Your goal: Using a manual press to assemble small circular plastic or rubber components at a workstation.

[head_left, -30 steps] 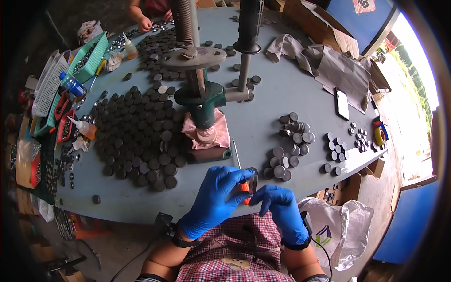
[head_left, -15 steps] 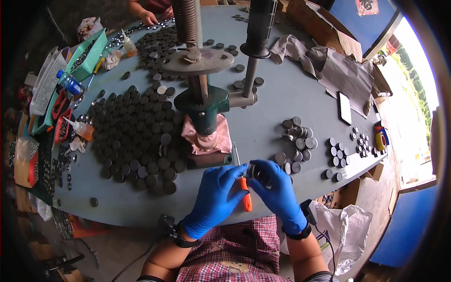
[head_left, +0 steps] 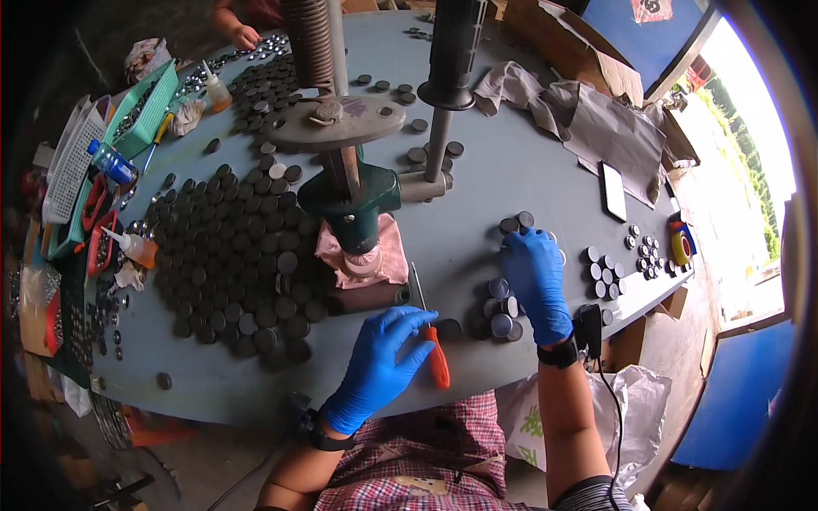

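Note:
My left hand point(head_left: 379, 362), in a blue glove, hovers at the table's near edge with thumb and index finger apart. Its fingertips are at a screwdriver point(head_left: 437, 364) with an orange handle, the index tip crossing the shaft. Whether thumb and handle touch is unclear. Just right of the handle rests a dark round disc point(head_left: 449, 329). My right hand point(head_left: 538, 281), also blue-gloved, reaches over the cluster of dark discs point(head_left: 501, 325) on the right. Its fingers bend down among them, and the fingertips are hidden, so any grip there does not show.
A green hand press point(head_left: 351, 209) stands mid-table above a pink cloth point(head_left: 396, 255). Many dark discs point(head_left: 230, 247) lie left of it. Right are a phone point(head_left: 613, 192), grey paper point(head_left: 613, 128) and yellow tape point(head_left: 682, 247). Another person's hand point(head_left: 245, 37) works at the far side.
My right hand has left my left hand and moved right, onto the disc cluster. The disc between my hands is out of them; one shows beside the screwdriver. The view shifted slightly.

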Demonstrator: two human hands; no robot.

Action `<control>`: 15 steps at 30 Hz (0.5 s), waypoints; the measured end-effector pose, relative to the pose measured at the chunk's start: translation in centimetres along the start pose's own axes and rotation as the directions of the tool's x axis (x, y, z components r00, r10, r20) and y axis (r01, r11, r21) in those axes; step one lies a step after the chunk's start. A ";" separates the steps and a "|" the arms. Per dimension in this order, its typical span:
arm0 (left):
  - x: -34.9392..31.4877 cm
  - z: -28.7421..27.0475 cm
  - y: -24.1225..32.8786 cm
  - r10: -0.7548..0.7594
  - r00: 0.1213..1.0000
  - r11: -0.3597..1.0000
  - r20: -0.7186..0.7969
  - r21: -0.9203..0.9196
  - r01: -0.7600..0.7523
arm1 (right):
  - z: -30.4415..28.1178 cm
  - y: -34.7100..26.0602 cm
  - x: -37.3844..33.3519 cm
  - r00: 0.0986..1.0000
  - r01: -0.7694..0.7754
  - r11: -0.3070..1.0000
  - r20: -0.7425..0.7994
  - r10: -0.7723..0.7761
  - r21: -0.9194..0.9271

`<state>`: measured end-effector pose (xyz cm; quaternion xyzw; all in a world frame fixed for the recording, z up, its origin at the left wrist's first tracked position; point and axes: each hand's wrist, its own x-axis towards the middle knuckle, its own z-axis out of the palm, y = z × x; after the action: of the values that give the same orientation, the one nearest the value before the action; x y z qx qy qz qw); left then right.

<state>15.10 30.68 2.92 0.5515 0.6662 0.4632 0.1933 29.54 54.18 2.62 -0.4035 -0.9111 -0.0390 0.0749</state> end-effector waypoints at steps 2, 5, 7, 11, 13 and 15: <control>0.3 0.8 0.3 0.010 1.000 0.997 0.022 -0.077 -0.009 | 0.5 -0.1 -1.4 0.993 -0.114 0.828 0.058 0.098 0.549; 0.0 1.0 1.6 -0.052 0.998 0.992 -0.047 -0.117 0.047 | -3.2 -3.9 -4.6 0.968 -0.245 0.171 0.234 0.086 0.954; 0.0 0.9 2.6 -0.047 0.997 0.993 -0.067 -0.107 0.039 | -4.3 -5.5 -7.2 0.909 -0.407 -0.342 0.410 -0.068 0.847; -0.4 0.6 3.6 0.037 0.996 0.994 -0.086 -0.099 -0.046 | -5.2 -7.0 -10.3 0.902 -0.424 -0.440 0.410 -0.132 0.791; -0.7 0.3 4.0 0.057 0.994 0.994 -0.090 -0.093 -0.065 | -5.8 -7.4 -11.1 0.929 -0.368 -0.337 0.357 -0.096 0.866; -1.1 0.1 4.4 0.114 0.985 0.993 -0.133 0.053 -0.108 | -6.1 -8.1 -11.7 0.914 -0.390 -0.318 0.404 -0.024 0.864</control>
<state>17.96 29.53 6.24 0.5595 0.6562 0.4945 0.1090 31.93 39.36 6.59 -0.3219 -0.4946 0.7672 0.2514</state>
